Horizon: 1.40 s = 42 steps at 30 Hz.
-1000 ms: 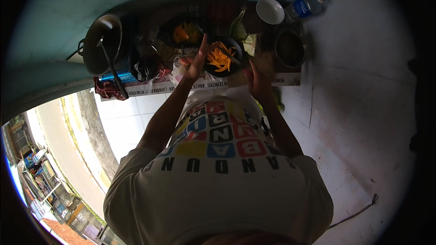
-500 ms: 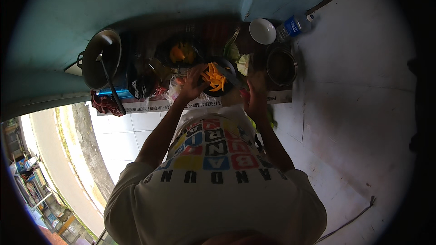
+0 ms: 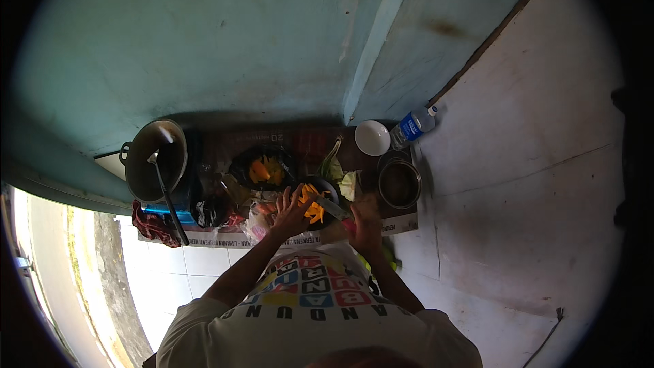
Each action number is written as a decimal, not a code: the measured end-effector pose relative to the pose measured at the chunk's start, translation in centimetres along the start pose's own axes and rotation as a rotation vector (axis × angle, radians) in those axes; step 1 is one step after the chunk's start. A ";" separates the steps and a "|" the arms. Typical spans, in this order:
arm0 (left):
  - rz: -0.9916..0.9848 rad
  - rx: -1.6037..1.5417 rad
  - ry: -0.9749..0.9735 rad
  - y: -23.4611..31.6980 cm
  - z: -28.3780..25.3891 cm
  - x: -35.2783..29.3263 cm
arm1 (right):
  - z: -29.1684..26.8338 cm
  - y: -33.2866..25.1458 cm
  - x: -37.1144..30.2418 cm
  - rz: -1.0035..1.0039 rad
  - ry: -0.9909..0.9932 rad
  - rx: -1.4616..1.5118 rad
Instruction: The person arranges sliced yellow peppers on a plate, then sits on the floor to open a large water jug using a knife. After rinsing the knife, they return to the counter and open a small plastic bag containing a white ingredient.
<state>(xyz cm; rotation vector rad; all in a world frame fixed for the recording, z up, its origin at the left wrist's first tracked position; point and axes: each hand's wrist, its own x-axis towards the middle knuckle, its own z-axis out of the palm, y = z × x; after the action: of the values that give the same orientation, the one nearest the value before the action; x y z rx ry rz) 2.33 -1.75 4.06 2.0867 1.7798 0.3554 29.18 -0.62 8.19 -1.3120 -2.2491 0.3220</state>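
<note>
A knife [image 3: 333, 209] with a reddish handle is in my right hand [image 3: 366, 229], fingers closed round the handle. Its blade points up and left, over a dark round plate [image 3: 332, 191]. Orange strips [image 3: 314, 213], cut from some vegetable or fruit I cannot identify, lie heaped on that plate. On the plate's left side is my left hand [image 3: 289, 214], its fingers spread; the fingertips are close to the strips, and I cannot tell whether they touch. A clear plastic bag [image 3: 256, 225] with something orange-red inside lies beside my left hand.
Left, a pan [image 3: 155, 163] with a long-handled utensil [image 3: 165, 194] sits on a blue stove [image 3: 163, 209]. Behind the plate is a black bag [image 3: 263, 167] with orange pieces. A leafy vegetable [image 3: 348, 185], white bowl [image 3: 372, 138], water bottle [image 3: 414, 127] and metal pot [image 3: 400, 184] stand right.
The view has tilted, so the mat and everything on it appear lower. The knife blade lies nearer the strips, and my left fingers are more spread.
</note>
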 end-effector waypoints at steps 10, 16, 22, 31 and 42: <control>-0.124 0.087 -0.227 -0.6 0.7 -0.4 | -1.1 0.5 -0.4 0.170 -0.278 -0.102; -0.154 -0.017 -0.249 -1.9 3.3 -0.2 | -2.0 0.6 -1.1 0.188 -0.222 -0.071; -0.531 -1.406 -0.390 -3.2 4.9 0.5 | 0.5 0.7 -1.1 0.233 -0.146 0.185; -0.806 -2.193 -0.115 -1.5 2.9 0.7 | 4.1 0.0 -1.4 0.213 -0.226 0.231; -0.786 -1.941 -0.146 -2.1 3.1 0.5 | 4.7 1.1 -2.8 0.231 -0.152 0.225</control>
<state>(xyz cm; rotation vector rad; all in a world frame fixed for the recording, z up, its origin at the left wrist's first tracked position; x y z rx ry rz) 1.84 -1.39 0.29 0.0467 0.9617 1.0086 28.61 -2.19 2.89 -1.4677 -2.1071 0.7580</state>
